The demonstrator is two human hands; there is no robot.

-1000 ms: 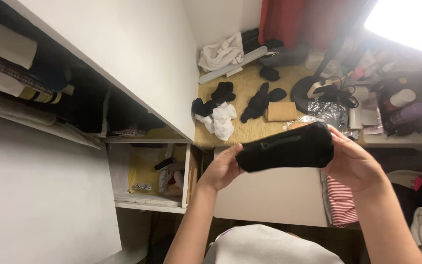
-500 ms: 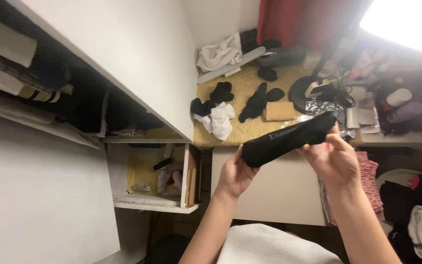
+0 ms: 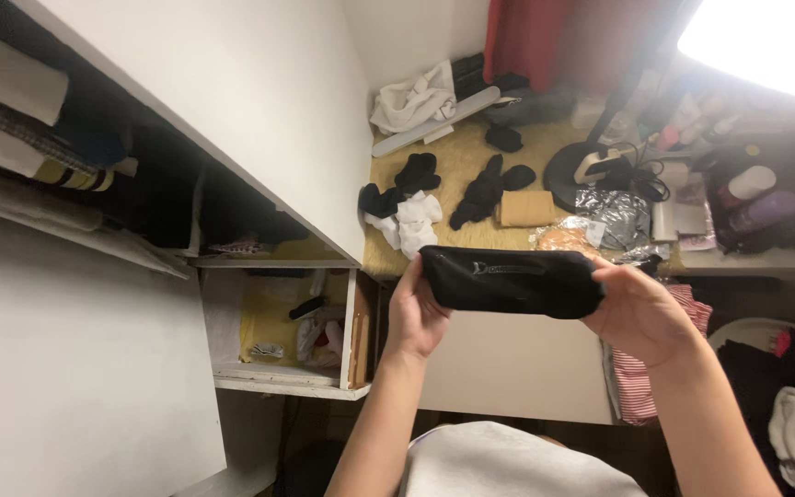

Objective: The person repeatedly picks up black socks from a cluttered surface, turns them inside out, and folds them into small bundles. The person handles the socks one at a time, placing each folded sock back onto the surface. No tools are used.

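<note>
We've got the black sock [image 3: 511,281] stretched flat btwn left hand [image 3: 413,315] & right hand [image 3: 641,313], both clamped on its ends; loose socks [image 3: 413,221] wait unsorted near the countertop's [image 3: 471,247] front edge.

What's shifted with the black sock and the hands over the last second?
The black fabric sock, tilted up to the right half a second ago, is now level again and lower, stretched between the left hand and right hand. Both hands keep their grip. The socks on the yellow-topped desk lie unchanged.
</note>
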